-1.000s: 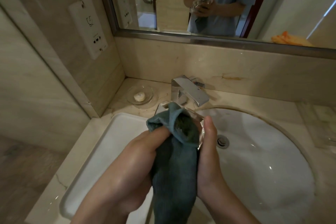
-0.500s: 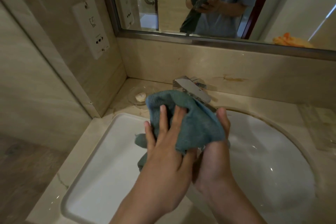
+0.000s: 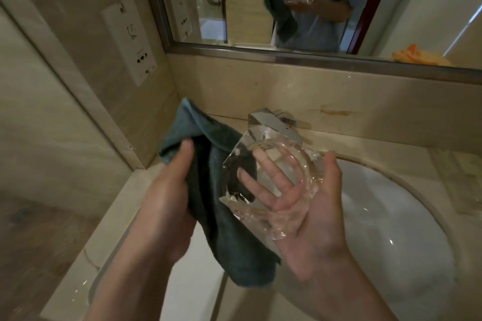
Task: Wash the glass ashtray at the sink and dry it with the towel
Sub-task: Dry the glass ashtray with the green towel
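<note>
one glass ashtray point(image 3: 283, 155) lies tilted across right hand point(image 3: 314, 227), overhanging toward towel point(image 3: 224, 232).

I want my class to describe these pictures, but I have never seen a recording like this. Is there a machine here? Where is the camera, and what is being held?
There is no machine: these are a person's two bare hands. All the pictures come from one wide-angle camera worn on the head, looking forward and down, so the arms enter from the bottom. The left hand grips a dark blue-green towel, which hangs down. The right hand lies palm up with fingers spread, carrying a clear glass ashtray; the fingers show through the glass. Below is a white sink set in a beige stone counter, with a chrome tap behind. The mirror above reflects the same person holding both things.
</note>
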`<state>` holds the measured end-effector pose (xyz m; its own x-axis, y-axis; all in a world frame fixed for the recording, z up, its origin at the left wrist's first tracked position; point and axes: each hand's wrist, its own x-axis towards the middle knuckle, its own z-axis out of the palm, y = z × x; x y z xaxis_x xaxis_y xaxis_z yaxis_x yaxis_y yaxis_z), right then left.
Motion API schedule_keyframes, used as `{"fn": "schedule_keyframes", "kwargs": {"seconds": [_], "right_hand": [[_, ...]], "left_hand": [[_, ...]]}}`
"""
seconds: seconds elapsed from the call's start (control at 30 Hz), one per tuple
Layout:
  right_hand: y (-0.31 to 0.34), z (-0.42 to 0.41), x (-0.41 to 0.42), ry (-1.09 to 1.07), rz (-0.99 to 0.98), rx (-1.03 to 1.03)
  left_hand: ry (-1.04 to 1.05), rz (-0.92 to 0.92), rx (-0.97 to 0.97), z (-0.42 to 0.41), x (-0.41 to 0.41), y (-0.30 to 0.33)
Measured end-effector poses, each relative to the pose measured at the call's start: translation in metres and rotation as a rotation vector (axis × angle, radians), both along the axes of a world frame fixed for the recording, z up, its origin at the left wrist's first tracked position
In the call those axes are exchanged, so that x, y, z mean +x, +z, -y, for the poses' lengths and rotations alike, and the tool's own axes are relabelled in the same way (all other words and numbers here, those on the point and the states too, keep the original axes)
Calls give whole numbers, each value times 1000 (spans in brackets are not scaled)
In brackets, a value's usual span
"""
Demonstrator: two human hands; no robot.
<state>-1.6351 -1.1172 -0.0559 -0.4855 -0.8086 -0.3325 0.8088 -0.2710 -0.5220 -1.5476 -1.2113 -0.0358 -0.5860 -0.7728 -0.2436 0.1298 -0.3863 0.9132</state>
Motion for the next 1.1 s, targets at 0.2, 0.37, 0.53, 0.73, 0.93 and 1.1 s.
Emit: {"fn": "schedule_keyframes", "kwargs": {"seconds": [0.2, 0.37, 0.53, 0.73, 0.93, 1.1], "right_hand": [[0, 0, -3, 121, -165, 89], [5, 7, 11, 73, -178, -75], [0, 8, 11, 113, -113, -137], [-6, 7, 8, 217, -167, -58], [-6, 5, 7, 232, -272, 21], [-8, 4, 6, 246, -252, -28]], "left_hand": [[-48, 251, -498, -2, 0, 19], [-401, 437, -1204, -31, -25, 1], [-286, 484, -1259, -19, -35, 3], [-389, 666, -1092, -2, -42, 20], [-505, 507, -580, 20, -35, 32], [-466, 263, -118, 34, -22, 27]]}}
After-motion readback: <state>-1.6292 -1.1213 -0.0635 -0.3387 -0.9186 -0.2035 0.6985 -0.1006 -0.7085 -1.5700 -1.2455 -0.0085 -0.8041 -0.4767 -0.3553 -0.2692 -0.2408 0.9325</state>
